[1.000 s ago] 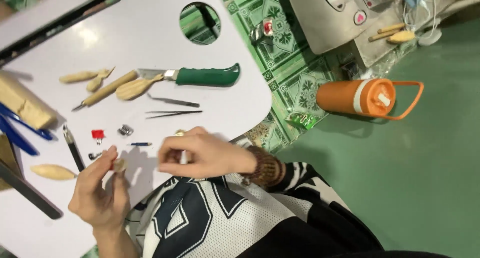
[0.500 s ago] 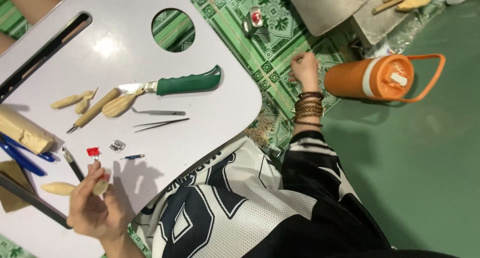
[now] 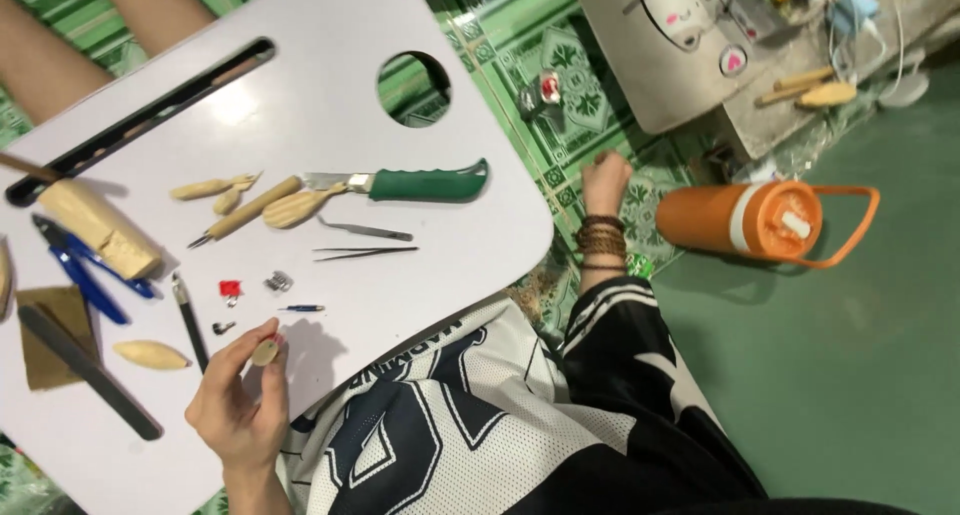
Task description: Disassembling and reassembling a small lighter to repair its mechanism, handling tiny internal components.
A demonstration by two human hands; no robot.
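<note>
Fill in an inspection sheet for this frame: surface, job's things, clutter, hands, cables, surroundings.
Surface: white lap table with a round hole and a long slot.
Job's things: small pale wooden piece pinched in the left hand.
Clutter: green-handled knife, tweezers, carved wooden pieces, blue pens, dark file.
Hands: left hand grips the wooden piece over the table edge; right hand is off the table, down at the patterned mat.
Cables: white cable at top right.
Surroundings: orange flask lying on the green floor.
</note>
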